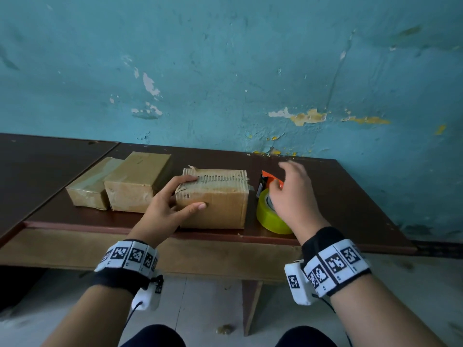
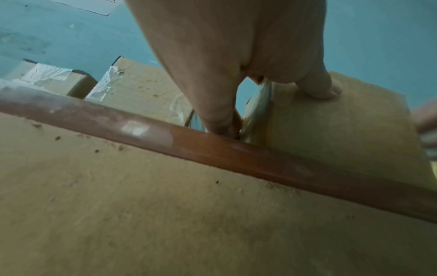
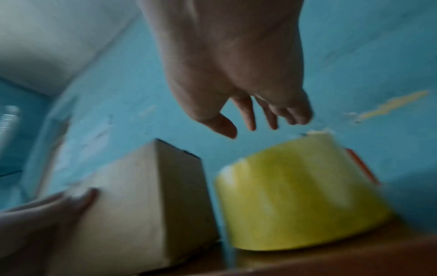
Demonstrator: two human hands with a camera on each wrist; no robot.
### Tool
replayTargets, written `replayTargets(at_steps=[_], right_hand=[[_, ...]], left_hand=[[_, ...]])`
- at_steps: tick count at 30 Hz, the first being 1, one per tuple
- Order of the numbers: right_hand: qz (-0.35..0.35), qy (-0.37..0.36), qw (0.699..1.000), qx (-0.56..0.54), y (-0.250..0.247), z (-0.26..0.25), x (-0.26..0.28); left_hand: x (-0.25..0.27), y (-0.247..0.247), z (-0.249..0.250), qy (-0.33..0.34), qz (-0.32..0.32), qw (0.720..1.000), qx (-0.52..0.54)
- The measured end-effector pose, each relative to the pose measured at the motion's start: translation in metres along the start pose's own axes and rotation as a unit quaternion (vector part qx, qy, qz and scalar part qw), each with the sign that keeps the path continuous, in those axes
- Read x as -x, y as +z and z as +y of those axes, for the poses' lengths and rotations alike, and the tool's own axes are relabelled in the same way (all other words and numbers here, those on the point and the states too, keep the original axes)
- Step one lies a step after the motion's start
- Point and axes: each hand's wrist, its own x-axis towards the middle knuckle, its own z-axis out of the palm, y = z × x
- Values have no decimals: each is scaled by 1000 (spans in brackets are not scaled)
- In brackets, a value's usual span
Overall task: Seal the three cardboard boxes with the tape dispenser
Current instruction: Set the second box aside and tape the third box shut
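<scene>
Dark brown wooden table (image 1: 338,196), near its front edge a flat taped cardboard box (image 1: 87,194) at left, taller taped cardboard box (image 1: 135,186) just beside, then torn-topped cardboard box (image 1: 218,206), orange tape dispenser with yellow roll (image 1: 265,214) just beside it.

The tape roll (image 1: 268,216) is yellow-green; the dispenser (image 1: 269,177) behind it is orange. Left of the tape roll, the first box (image 1: 220,209) is light brown with a ribbed top, and the second box (image 1: 135,186) and third box (image 1: 87,192) are yellowish brown. Under it the table (image 1: 338,196) is dark brown with a reddish edge. Behind it the wall (image 1: 225,58) is blue-green with white and yellow patches.
</scene>
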Motion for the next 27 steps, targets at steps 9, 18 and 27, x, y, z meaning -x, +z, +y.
replayTargets(at_steps=[9,18,27], right_hand=[[-98,-321,931,142,42,-70,45],[-87,-321,934,127,42,-67,40],[-70,-205,976,38,32,-37,38]], left_hand=[[2,-3,4,128,33,957,-259],[8,14,18,195,80,896,-391],[9,16,16,140,77,930,-331]])
